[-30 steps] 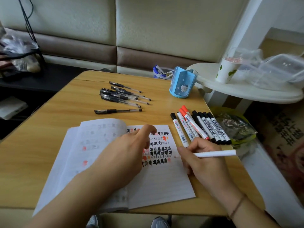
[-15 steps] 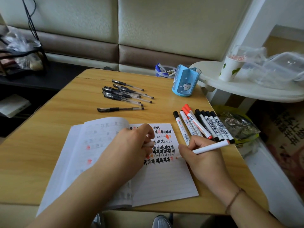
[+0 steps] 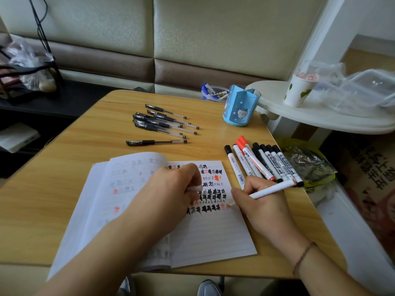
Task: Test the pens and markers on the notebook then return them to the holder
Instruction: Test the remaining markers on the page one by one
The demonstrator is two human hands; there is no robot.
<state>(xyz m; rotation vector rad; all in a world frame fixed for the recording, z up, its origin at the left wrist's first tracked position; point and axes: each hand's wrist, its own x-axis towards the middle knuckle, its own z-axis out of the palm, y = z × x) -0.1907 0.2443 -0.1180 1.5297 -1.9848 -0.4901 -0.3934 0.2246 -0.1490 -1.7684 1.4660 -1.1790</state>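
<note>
Left hand (image 3: 171,193) covers part of notebook (image 3: 205,233) marks & most of a white piece it grips; marker (image 3: 271,190) label text too small to read.

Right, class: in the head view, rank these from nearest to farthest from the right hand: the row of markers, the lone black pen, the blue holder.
1. Row of markers: just beyond the right hand, at the table's right edge.
2. Lone black pen: farther off, to the left above the notebook.
3. Blue holder: farthest, at the table's far right corner.
</note>
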